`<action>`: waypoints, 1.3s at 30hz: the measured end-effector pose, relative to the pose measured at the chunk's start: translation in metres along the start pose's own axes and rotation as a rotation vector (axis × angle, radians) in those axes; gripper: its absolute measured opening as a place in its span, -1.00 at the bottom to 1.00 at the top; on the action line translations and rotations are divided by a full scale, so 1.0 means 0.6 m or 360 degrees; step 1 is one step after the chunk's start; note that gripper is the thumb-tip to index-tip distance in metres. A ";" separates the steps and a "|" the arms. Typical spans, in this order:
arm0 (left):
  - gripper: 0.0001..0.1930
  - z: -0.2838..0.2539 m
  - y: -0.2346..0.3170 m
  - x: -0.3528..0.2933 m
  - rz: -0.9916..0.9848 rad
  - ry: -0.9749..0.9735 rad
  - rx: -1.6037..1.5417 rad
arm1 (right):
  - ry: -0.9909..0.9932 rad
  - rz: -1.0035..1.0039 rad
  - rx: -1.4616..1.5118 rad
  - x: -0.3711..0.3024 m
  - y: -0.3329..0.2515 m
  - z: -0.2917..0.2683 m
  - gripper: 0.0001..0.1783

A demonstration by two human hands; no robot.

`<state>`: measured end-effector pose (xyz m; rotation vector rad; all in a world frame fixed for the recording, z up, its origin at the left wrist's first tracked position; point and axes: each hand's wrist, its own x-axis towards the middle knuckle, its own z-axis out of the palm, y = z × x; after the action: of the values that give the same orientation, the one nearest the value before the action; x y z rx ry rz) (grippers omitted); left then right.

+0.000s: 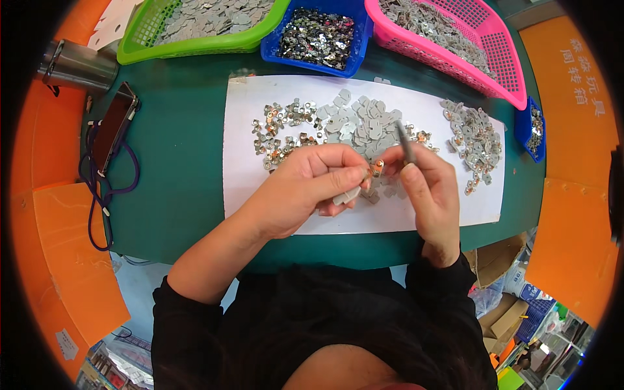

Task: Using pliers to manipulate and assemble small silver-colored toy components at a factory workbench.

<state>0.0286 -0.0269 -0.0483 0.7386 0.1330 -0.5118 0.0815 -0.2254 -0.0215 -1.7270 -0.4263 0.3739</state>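
My left hand [312,182] is closed, pinching small grey flat pieces [348,195] that stick out under the thumb. At its fingertips is a small shiny metal clip [377,166] with a coppery tint. My right hand [429,188] grips a slim dark pen-like tool [405,141], whose upper end points up and away. The right fingertips are close beside the clip; whether they touch it I cannot tell. Just beyond both hands lies a heap of loose grey flat pieces [370,123] on a white sheet [240,188].
Loose metal clips [279,133] lie left of the heap, and grey pieces with metal parts [478,140] lie right. Behind stand a green basket [195,49], a blue bin [361,55] and a pink basket [448,68]. A phone [116,127] with a cord and a steel cup [84,65] are left.
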 end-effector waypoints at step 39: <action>-0.83 0.001 -0.004 -0.004 0.0090 -0.0112 0.0086 | -0.0271 -0.0009 0.0209 0.001 -0.002 0.002 -0.80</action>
<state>0.0255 -0.0280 -0.0486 0.7740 0.0328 -0.4884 0.0815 -0.2240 -0.0202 -1.5718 -0.5183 0.5362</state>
